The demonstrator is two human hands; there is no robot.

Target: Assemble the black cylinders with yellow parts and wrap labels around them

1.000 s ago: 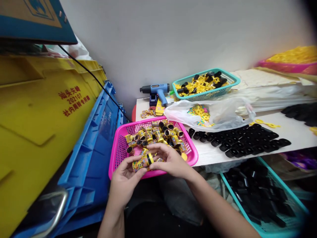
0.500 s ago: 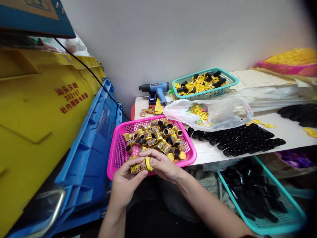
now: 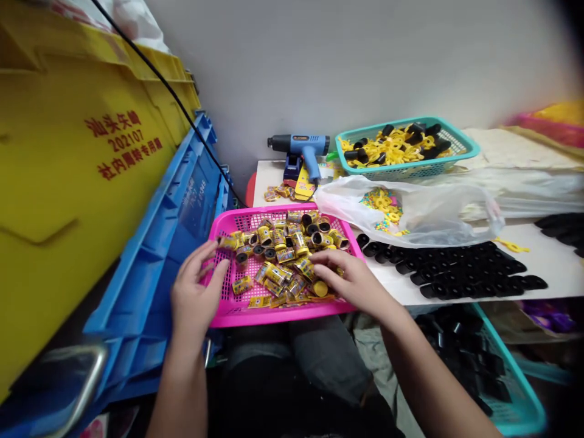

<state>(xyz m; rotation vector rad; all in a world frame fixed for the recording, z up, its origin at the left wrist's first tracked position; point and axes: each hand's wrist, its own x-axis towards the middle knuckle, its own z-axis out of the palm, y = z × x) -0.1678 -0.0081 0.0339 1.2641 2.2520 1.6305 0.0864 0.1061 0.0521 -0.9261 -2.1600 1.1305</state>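
A pink basket point(image 3: 278, 316) holds many small printed yellow bottles point(image 3: 276, 274), some showing black ends and a few with yellow caps. At its left rim is my left hand point(image 3: 198, 292), thumb and fingers apart. Its fingertips are close to a small yellow bottle point(image 3: 228, 243) at the pile's left side; I cannot tell if they touch. My right hand point(image 3: 353, 283) reaches over the right side of the basket, with fingers stretched onto the pile beside a yellow-capped bottle point(image 3: 320, 288). Nothing shows gripped in it, though its thumb is hidden.
A blue heat gun point(image 3: 301, 146) stands behind the basket. A teal basket point(image 3: 410, 170) holds yellow and black parts. Beside a plastic bag point(image 3: 438, 207) are rows of black parts point(image 3: 456, 271). Yellow point(image 3: 59, 243) and blue crates point(image 3: 168, 243) stand left; another teal basket point(image 3: 515, 371) sits lower right.
Both hands were on one yellow bottle above the front of the basket. That bottle has left the front; the hands have parted, left to the left rim, right to the right side. The view has shifted.
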